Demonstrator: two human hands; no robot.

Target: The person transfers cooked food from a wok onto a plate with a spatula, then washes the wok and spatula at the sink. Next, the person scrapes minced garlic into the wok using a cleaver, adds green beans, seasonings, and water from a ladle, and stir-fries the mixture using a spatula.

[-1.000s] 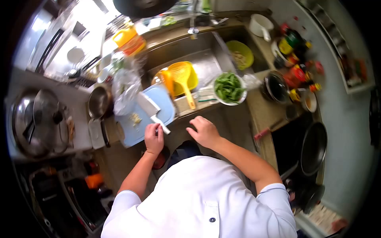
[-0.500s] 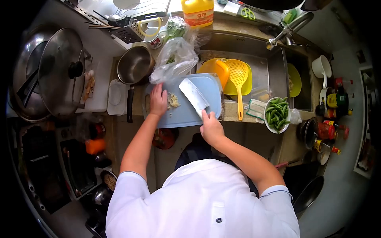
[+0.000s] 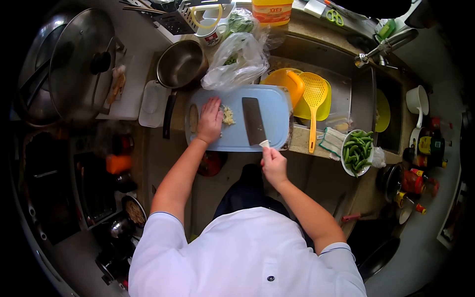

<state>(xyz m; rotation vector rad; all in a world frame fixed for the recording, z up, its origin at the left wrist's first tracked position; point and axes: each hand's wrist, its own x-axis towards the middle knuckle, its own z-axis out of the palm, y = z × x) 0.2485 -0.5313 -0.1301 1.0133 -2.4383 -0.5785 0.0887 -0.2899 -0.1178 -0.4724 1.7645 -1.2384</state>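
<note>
Presently, in the head view, places are read with the cutting board (image 3: 277, 111) as dial centre and 12 o'clock pointing away from the person. The left hand (image 3: 210, 121) lies at 9 o'clock on the board, fingers straight and close together, palm down. Just beside its fingers, towards the centre, sits a small heap of chopped garlic (image 3: 228, 115). The right hand (image 3: 274, 166), at 5 o'clock, has its fingers wrapped around the white handle of a cleaver (image 3: 254, 123). The cleaver's broad blade extends over the board, right of centre; contact between the two cannot be confirmed.

At 12 o'clock, a clear plastic bag (image 3: 237, 62) adjoins the board. A saucepan (image 3: 182, 64) stands between 10 and 11 o'clock. A yellow skimmer (image 3: 313, 94) lies between 2 and 3 o'clock. Between 3 and 4 o'clock, a white bowl (image 3: 365, 170) holds green pods (image 3: 357, 148); peppers or beans, cannot tell.
</note>
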